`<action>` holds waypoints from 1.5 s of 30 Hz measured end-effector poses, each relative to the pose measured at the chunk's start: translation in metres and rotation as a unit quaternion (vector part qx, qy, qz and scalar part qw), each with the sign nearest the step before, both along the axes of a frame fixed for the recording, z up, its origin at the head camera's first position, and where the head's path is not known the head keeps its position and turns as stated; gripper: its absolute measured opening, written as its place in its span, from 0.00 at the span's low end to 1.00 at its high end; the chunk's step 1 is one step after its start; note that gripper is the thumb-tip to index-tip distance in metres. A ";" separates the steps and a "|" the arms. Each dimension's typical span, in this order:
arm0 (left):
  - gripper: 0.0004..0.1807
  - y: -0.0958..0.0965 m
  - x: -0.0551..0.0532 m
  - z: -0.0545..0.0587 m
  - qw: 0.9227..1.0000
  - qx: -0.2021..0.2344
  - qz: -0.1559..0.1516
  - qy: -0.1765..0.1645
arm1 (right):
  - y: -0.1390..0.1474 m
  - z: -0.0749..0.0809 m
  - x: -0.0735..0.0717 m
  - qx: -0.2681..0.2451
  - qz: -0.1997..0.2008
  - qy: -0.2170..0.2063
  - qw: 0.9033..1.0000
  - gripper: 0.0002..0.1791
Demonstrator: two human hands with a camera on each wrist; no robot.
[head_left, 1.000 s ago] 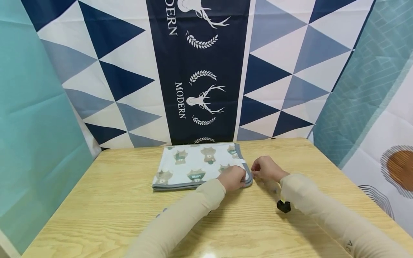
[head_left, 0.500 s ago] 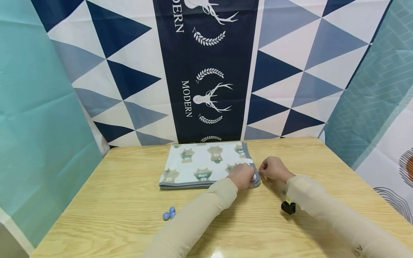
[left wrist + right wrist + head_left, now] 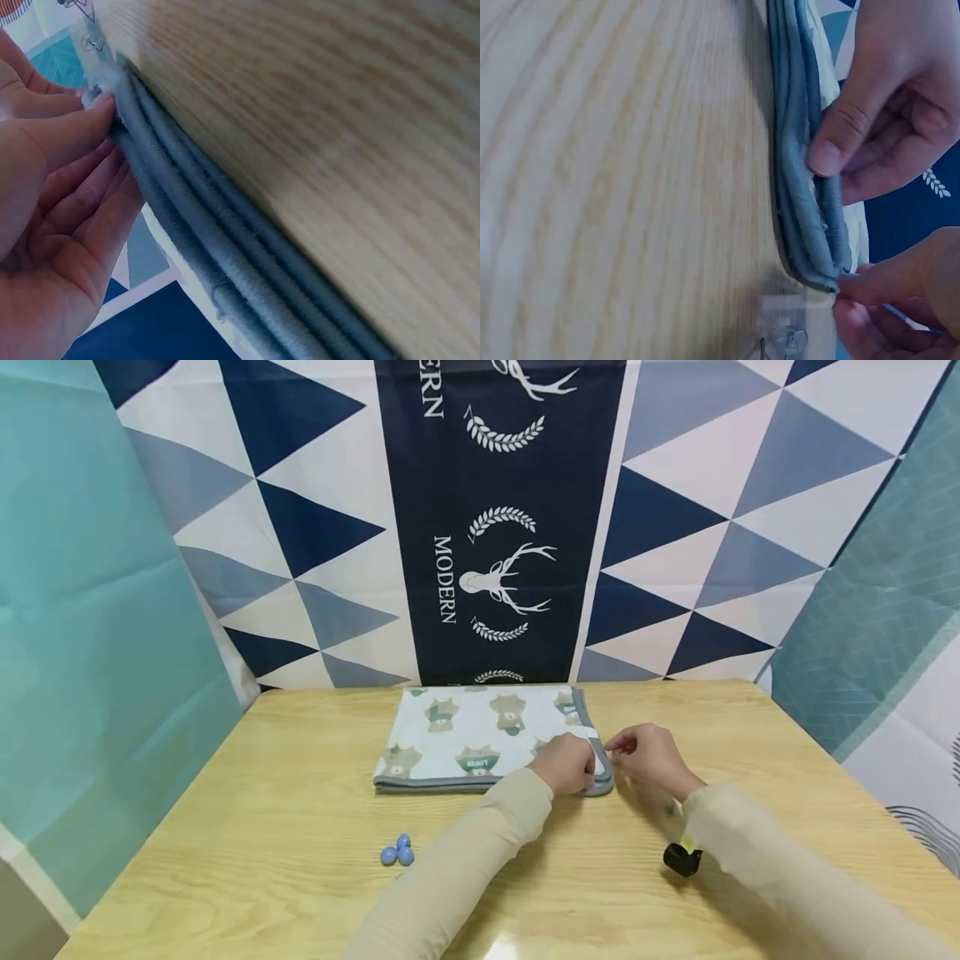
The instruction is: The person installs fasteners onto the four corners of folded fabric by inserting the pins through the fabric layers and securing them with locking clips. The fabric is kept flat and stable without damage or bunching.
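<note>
A folded blanket (image 3: 468, 735), white with bear prints and a grey border, lies flat near the back of the table. My left hand (image 3: 567, 764) pinches its front edge by the right corner; in the left wrist view the thumb presses on the stacked grey edges (image 3: 217, 247). Just to the right, my right hand (image 3: 651, 758) is at the blanket's right edge. The right wrist view has its thumb and forefinger pinching at the corner, close beside the left hand's fingers. How much cloth the right fingertips hold is partly hidden.
Blue balls (image 3: 397, 852) sit together on the wooden table (image 3: 262, 827), left of the left sleeve. A black object (image 3: 682, 860) with a yellow bit lies by the right sleeve. A clear item (image 3: 787, 337) is near the blanket corner. Printed cloth (image 3: 502, 527) hangs behind.
The head view has shifted, so the scene slides right and the blue balls come out from behind the left sleeve. Both hands stay at the blanket's right corner, with small finger movements.
</note>
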State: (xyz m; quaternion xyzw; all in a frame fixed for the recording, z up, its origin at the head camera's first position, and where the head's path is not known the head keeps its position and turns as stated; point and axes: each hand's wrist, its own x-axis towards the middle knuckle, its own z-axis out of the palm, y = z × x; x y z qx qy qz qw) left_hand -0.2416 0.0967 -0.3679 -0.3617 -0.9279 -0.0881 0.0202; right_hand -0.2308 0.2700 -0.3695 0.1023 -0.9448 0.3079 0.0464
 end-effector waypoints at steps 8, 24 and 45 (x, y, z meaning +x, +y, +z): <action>0.05 -0.013 -0.018 0.010 0.994 0.064 0.012 -0.091 | -0.012 0.003 0.005 -0.044 -0.001 0.051 0.998 0.09; 0.08 -0.029 -0.030 0.022 0.949 0.260 0.074 -0.159 | -0.022 0.010 0.015 -0.151 0.061 0.191 0.968 0.09; 0.08 -0.037 -0.028 0.034 0.934 0.304 0.076 -0.172 | -0.031 0.008 -0.001 -0.232 0.069 0.099 0.965 0.05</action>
